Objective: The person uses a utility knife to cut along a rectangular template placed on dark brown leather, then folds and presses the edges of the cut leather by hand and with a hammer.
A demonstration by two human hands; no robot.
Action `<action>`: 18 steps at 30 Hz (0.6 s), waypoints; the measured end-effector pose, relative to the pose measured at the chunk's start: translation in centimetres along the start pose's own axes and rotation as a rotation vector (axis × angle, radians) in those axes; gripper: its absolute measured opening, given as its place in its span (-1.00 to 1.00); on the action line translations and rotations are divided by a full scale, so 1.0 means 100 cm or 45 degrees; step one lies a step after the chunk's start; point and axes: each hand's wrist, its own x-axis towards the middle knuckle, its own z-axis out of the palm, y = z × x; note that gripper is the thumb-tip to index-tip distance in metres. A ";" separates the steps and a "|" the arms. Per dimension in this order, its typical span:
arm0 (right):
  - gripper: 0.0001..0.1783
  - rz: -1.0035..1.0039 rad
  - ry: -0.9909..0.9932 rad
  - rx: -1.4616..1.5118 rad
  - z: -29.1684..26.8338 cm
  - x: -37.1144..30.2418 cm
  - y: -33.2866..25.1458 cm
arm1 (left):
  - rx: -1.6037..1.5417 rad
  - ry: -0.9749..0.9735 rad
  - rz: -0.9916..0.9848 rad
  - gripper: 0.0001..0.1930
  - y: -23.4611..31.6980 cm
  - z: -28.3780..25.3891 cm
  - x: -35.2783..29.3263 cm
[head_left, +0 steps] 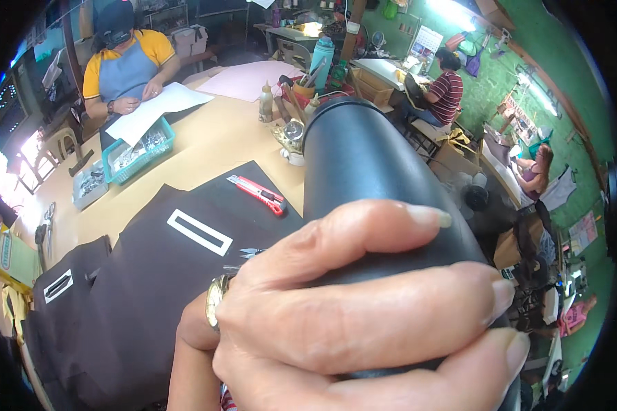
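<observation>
My left hand (363, 322) fills the lower middle, close up. Its fingers wrap over a smooth black cylinder (370, 157) that looks like a tumbler, its ridged end pointing away from me. A gold watch (216, 301) circles the wrist. My right hand is not in view. Beyond the left hand, dark brown sheet material (137, 288) covers the near tabletop. On it lie a red box cutter (259, 195), a white rectangular frame (225, 245) and thread snips (251, 253), partly hidden by my hand. A smaller white piece with a dark slot (58, 285) lies further left.
A co-worker in a yellow shirt (127, 75) handles a white sheet (161, 109) across the table. Nearby stand a teal basket (140, 161) and a grey tray (89, 185) of metal parts. Scissors (49, 226) lie at left. Squeeze bottles (265, 103) stand beyond the cylinder.
</observation>
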 end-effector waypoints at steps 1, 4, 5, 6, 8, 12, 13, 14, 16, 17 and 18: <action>0.09 -0.008 0.032 -0.031 0.002 0.000 0.000 | 0.002 -0.007 0.002 -0.70 0.000 0.000 0.000; 0.08 0.009 0.009 -0.027 0.001 0.001 0.000 | 0.021 -0.008 0.009 -0.69 -0.001 0.000 0.002; 0.08 0.005 0.003 -0.022 0.001 0.002 0.000 | 0.023 -0.012 0.012 -0.69 0.000 0.000 0.003; 0.07 0.013 0.008 -0.024 0.001 0.002 0.001 | 0.031 -0.012 0.017 -0.69 0.000 0.000 0.003; 0.07 0.016 0.011 -0.021 -0.001 0.002 0.002 | 0.036 -0.019 0.020 -0.68 -0.002 0.000 0.005; 0.04 -0.005 0.029 -0.079 0.024 0.006 -0.002 | 0.037 -0.022 0.031 -0.67 -0.002 0.001 0.007; 0.03 -0.003 0.051 -0.100 0.024 0.006 -0.005 | 0.031 -0.025 0.034 -0.67 -0.003 0.004 0.008; 0.03 -0.011 0.052 -0.105 0.002 0.000 -0.006 | 0.024 -0.022 0.034 -0.66 -0.005 0.006 0.008; 0.02 -0.004 0.017 -0.091 0.004 -0.001 0.004 | 0.054 -0.035 0.029 -0.66 -0.004 0.001 0.007; 0.02 -0.003 0.009 -0.075 0.002 -0.002 0.009 | 0.064 -0.046 0.026 -0.65 -0.002 -0.003 0.007; 0.02 -0.010 0.008 -0.091 0.003 -0.002 0.008 | 0.067 -0.045 0.035 -0.65 -0.002 -0.002 0.009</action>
